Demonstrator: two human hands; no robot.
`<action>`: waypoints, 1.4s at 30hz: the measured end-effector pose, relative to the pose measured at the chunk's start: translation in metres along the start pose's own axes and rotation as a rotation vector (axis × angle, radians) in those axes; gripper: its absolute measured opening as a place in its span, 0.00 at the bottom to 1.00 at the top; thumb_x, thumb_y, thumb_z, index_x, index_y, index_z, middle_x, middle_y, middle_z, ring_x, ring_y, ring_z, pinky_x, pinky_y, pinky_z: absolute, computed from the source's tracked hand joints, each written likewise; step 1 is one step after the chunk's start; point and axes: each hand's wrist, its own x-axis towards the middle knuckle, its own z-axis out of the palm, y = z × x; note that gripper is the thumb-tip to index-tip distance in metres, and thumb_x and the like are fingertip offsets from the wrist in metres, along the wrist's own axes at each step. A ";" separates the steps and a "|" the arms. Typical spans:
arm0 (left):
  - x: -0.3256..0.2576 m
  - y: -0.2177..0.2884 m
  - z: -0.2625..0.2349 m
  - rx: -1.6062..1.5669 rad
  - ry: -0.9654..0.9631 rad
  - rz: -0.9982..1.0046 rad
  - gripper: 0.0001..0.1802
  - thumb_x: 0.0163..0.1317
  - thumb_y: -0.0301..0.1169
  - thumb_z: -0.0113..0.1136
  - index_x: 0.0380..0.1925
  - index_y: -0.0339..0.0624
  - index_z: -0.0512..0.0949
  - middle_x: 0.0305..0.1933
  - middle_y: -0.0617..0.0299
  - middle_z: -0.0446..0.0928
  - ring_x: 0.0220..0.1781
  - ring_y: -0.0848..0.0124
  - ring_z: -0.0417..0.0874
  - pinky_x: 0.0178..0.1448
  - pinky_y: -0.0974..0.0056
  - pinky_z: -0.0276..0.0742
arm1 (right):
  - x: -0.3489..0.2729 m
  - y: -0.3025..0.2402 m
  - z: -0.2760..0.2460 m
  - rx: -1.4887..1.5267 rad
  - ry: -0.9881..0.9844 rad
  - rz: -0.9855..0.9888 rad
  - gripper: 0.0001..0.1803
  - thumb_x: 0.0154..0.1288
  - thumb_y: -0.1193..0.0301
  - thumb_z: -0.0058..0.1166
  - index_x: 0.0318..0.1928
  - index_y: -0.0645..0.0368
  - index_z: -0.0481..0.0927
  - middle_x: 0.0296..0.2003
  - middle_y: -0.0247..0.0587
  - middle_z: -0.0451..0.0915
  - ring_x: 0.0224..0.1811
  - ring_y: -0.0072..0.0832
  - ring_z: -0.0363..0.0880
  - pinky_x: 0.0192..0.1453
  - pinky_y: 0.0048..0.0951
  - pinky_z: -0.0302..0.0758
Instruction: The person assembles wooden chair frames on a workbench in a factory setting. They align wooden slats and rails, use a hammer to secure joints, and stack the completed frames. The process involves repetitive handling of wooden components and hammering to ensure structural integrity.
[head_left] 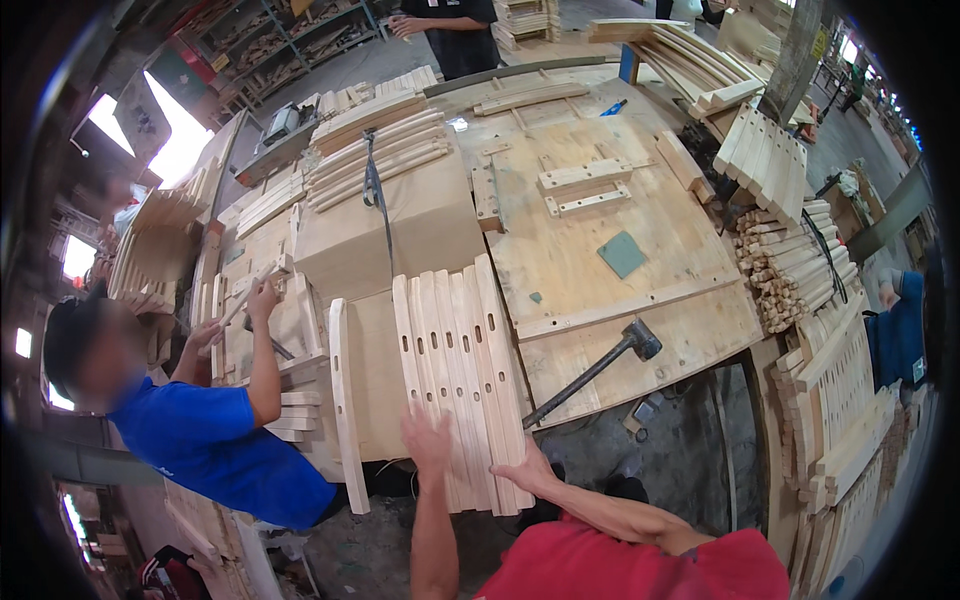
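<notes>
Pale wooden slats (450, 365) with slots lay side by side in the near middle, left of a black mallet (643, 340) on the bench (560, 250). The left hand (428, 440), blurred, was spread loosely over their near left part; the right hand (530, 472) set its thumb at their near right end, other fingers hidden, its grip impossible to tell.

Slotted wooden slats (462, 370) are lying near a plywood desk (560, 255) bearing a mallet (641, 340) in a woodworking workshop, where bundled sticks (792, 262) are flanking the work area, loaded shelves (283, 34) are standing behind and a blue-shirted worker (215, 440) is handling a wooden strip (240, 301).
</notes>
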 end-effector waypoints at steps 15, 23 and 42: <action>0.035 0.006 0.043 -0.495 -0.131 -0.286 0.19 0.71 0.35 0.57 0.51 0.29 0.78 0.48 0.40 0.79 0.53 0.44 0.79 0.60 0.47 0.74 | -0.001 -0.040 -0.105 -0.009 0.121 -0.220 0.23 0.50 0.68 0.67 0.47 0.61 0.76 0.35 0.42 0.83 0.38 0.34 0.84 0.47 0.37 0.80; -0.072 0.058 -0.001 -0.181 0.091 -0.101 0.38 0.61 0.43 0.71 0.64 0.32 0.68 0.60 0.35 0.71 0.62 0.36 0.71 0.68 0.38 0.65 | 0.022 -0.069 -0.163 0.117 0.164 -0.208 0.19 0.53 0.73 0.65 0.46 0.61 0.75 0.31 0.36 0.81 0.33 0.24 0.82 0.42 0.30 0.80; -0.179 0.204 -0.017 0.011 -0.286 -0.339 0.31 0.52 0.27 0.61 0.59 0.28 0.70 0.53 0.39 0.74 0.56 0.41 0.76 0.58 0.45 0.74 | 0.095 -0.089 -0.313 0.111 -0.165 -0.302 0.22 0.52 0.76 0.65 0.49 0.62 0.77 0.39 0.37 0.81 0.39 0.24 0.81 0.48 0.30 0.80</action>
